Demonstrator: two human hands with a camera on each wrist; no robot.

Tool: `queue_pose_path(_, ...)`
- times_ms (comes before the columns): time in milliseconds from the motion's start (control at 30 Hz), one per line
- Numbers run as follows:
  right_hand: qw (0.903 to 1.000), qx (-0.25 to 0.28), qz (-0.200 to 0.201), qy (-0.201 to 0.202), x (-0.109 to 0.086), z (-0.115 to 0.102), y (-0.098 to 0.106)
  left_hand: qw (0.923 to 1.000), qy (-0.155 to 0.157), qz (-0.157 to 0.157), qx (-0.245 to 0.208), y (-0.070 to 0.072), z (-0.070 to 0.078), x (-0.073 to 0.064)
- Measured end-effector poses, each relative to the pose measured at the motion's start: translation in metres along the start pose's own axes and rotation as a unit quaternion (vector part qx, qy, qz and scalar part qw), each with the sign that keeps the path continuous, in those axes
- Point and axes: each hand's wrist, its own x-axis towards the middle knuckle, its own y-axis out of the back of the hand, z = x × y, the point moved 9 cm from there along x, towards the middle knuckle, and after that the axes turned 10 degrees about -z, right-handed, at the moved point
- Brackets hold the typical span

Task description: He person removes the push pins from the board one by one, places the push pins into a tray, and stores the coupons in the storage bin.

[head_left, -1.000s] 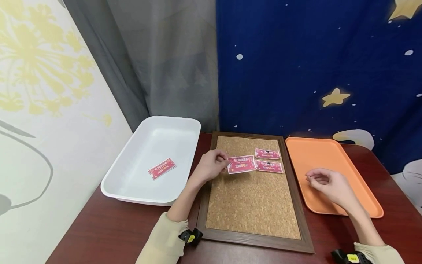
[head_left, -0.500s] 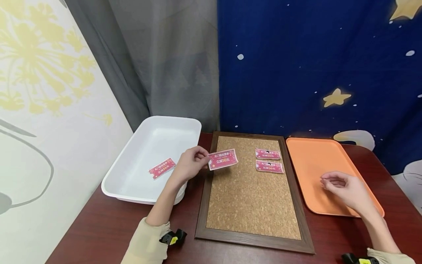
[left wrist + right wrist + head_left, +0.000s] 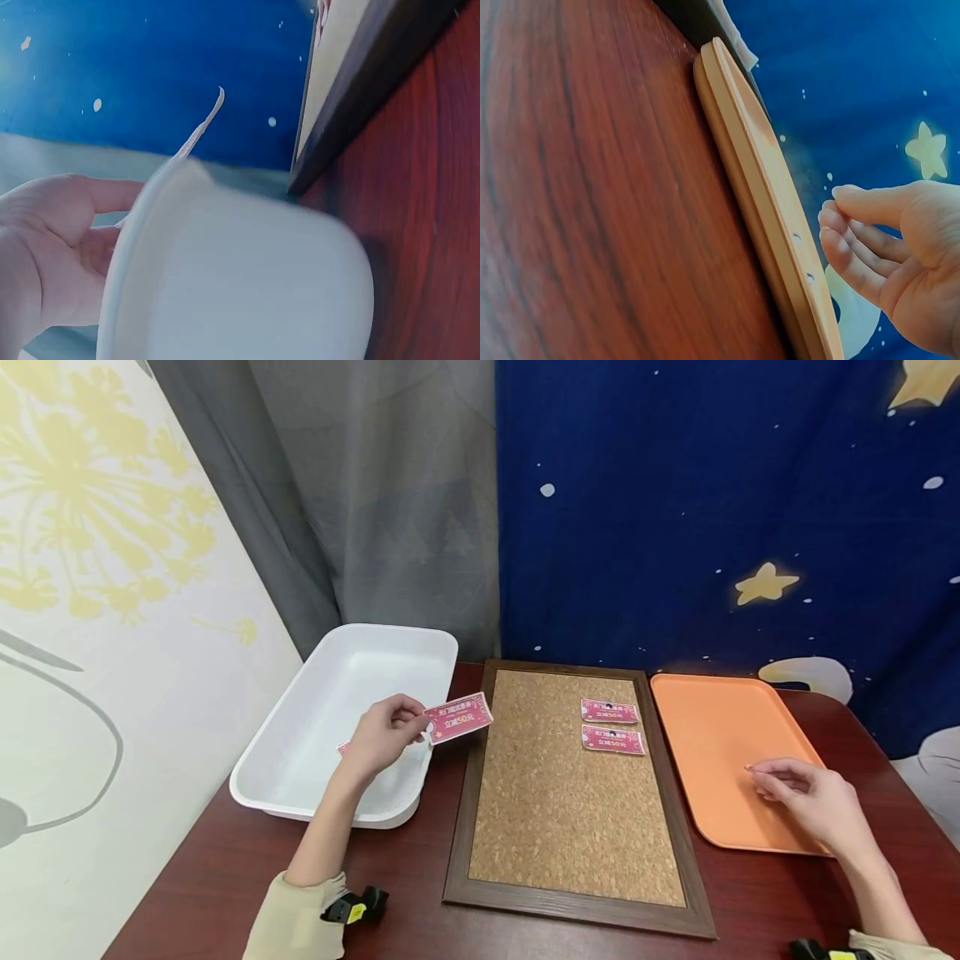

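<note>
My left hand [image 3: 387,732] pinches one end of a pink paper coupon [image 3: 458,717] with white and yellow print, above the right rim of the white tub [image 3: 405,814]. In the left wrist view the coupon [image 3: 201,133] is edge-on beyond the tub wall. Another coupon [image 3: 343,748] lies in the tub, mostly hidden behind my left hand. Two coupons, the upper coupon [image 3: 609,711] and the lower coupon [image 3: 613,740], are pinned on the corkboard [image 3: 573,814]. My right hand [image 3: 813,797] is over the orange tray [image 3: 723,718], thumb and fingertips close together; I cannot tell whether they hold something tiny.
The dark red table [image 3: 420,902] carries tub, corkboard and tray side by side. A brown wooden frame [image 3: 585,917] borders the corkboard. Behind the table hang a grey curtain [image 3: 405,510] and a blue star-patterned curtain [image 3: 645,527]. A white wall [image 3: 112,710] stands at the left.
My left hand has carried the coupon leftward from over the corkboard to the tub's right rim. My right hand has shifted right and slightly down over the tray.
</note>
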Motion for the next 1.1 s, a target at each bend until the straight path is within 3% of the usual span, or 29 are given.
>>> queue_pose_path(333, 0.9957, -0.051, 0.026, -0.073, -0.006, 0.028, 0.011, 0.9986, 0.040, 0.029, 0.021, 0.035, -0.035, -0.011)
queue_pose_path(567, 0.9960, -0.026, 0.045, -0.072, -0.010, 0.041, 0.016, 0.9956, 0.067, 0.048, 0.044, 0.054, -0.055, -0.019)
queue_pose_path(867, 0.9910, -0.056, 0.057, -0.107, -0.018, 0.058, 0.025, 0.9927, 0.098, 0.050, 0.049, 0.066, -0.080, -0.025)
queue_pose_path(1100, 0.9868, -0.064, 0.044, -0.143, -0.020, 0.070, 0.026, 0.9921, 0.111, 0.039, 0.043, 0.073, -0.096, -0.028)
